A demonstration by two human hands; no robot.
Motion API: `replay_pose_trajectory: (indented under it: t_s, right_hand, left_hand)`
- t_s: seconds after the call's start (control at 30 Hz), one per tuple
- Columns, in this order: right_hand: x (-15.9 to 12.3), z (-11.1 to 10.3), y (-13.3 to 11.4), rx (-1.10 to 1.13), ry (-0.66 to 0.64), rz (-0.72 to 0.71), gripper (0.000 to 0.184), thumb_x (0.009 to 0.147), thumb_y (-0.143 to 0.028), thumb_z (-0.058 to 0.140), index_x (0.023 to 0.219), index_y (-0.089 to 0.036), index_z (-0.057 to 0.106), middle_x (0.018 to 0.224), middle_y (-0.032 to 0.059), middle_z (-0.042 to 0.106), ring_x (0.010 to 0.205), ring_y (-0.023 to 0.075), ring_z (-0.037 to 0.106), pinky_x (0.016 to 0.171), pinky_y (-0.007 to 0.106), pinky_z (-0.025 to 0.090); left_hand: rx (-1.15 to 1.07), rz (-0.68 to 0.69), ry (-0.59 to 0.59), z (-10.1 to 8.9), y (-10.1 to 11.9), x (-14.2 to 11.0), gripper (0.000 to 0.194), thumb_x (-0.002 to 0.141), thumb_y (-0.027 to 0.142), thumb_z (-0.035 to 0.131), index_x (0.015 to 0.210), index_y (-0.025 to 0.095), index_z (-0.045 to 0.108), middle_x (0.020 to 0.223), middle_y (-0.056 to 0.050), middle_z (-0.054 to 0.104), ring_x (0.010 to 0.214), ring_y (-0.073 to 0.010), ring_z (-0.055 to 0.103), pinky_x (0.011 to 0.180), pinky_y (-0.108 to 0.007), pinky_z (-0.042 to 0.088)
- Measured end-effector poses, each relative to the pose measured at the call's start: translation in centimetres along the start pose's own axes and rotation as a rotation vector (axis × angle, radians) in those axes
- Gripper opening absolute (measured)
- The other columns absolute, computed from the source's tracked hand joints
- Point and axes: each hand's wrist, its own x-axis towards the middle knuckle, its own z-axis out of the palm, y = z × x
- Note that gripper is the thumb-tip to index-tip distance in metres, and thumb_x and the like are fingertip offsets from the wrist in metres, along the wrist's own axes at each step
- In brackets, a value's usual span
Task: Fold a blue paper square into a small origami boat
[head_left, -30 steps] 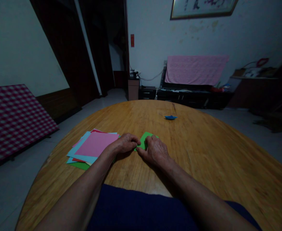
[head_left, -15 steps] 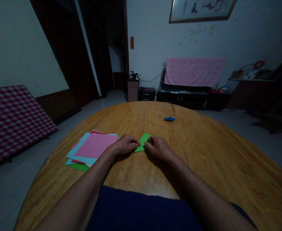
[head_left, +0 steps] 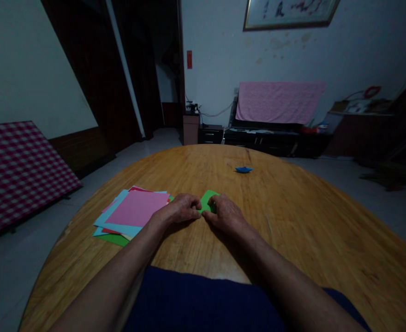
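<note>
Though half under the left hand and right hand, green paper

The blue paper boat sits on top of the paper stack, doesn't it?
No: the head view shows the blue paper boat on the wooden table, apart from the paper stack and farther forward than the right hand.

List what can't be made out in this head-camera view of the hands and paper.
All in the head view:
The green paper: any folds are hidden by the left hand and right hand.
Sheets under the pink sheet: mostly covered, so their number is unclear.
The blue paper boat: too small to show its folds.
Items on the far-right shelf: too small and dim.
</note>
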Motion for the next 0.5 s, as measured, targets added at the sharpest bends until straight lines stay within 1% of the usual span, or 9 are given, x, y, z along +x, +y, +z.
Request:
replay_pose_trajectory:
  t_s: [0.13, 0.3, 0.37, 0.5]
  right_hand:
    - [0.4, -0.3, 0.5, 0.025, -0.024, 0.075, 0.027, 0.074, -0.039, 0.065, 0.093, -0.019, 0.062, 0.094, 0.0098, 0.06, 0.081, 0.0214, 0.058, 0.06, 0.028, 0.037]
    - [0.9, -0.5, 1.5, 0.106, -0.063, 0.143, 0.018, 0.072, -0.037, 0.067, 0.074, -0.02, 0.06, 0.07, 0.0029, 0.062, 0.062, 0.0156, 0.055, 0.05, 0.025, 0.031]
    - [1.1, -0.6, 1.8, 0.122, -0.073, 0.162, 0.018, 0.071, -0.036, 0.068, 0.071, -0.02, 0.06, 0.066, 0.0014, 0.061, 0.059, 0.0147, 0.055, 0.049, 0.025, 0.031]
    - [1.3, -1.0, 2.2, 0.126, -0.103, 0.218, 0.017, 0.07, -0.035, 0.069, 0.069, -0.02, 0.061, 0.064, 0.0006, 0.062, 0.059, 0.0143, 0.055, 0.05, 0.025, 0.032]
  left_hand:
    - [-0.033, -0.011, -0.017, 0.1, -0.3, 0.1, 0.026, 0.068, 0.03, 0.058, 0.09, 0.018, 0.063, 0.07, 0.002, 0.06, 0.061, -0.0117, 0.051, 0.053, -0.023, 0.034]
    - [-0.059, -0.007, -0.02, 0.4, -0.7, 0.2, 0.026, 0.068, 0.031, 0.057, 0.09, 0.018, 0.062, 0.07, 0.001, 0.059, 0.059, -0.0116, 0.051, 0.05, -0.023, 0.034]
    - [-0.056, -0.017, -0.025, 0.3, -0.6, 0.2, 0.026, 0.068, 0.031, 0.057, 0.09, 0.018, 0.062, 0.07, 0.001, 0.06, 0.059, -0.0119, 0.051, 0.051, -0.024, 0.034]
    - [-0.022, -0.018, -0.027, 0.2, -0.4, 0.1, 0.026, 0.069, 0.031, 0.057, 0.091, 0.018, 0.062, 0.072, 0.0, 0.061, 0.061, -0.0126, 0.051, 0.052, -0.025, 0.033]
